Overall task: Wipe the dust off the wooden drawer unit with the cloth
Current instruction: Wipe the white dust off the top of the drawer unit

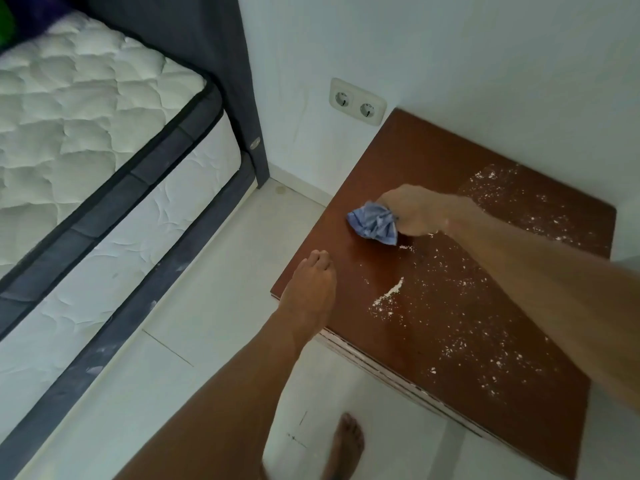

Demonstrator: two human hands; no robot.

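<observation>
Clutching the bunched cloth [374, 223] on the drawer unit [398, 161], the right hand [414, 211] has dust [460, 306] lying near and right; left hand [311, 282] hangs loose, holding nothing.

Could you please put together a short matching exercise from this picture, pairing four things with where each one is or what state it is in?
Things:
1. blue cloth
2. left hand
3. double wall socket
4. white dust

Places or states:
A. on the white wall beyond the far corner of the drawer unit
B. scattered over the near and right parts of the wooden top
C. bunched up in the right hand, on the wooden top
D. empty, held by the unit's left edge

Pairs: 1-C, 2-D, 3-A, 4-B
</observation>
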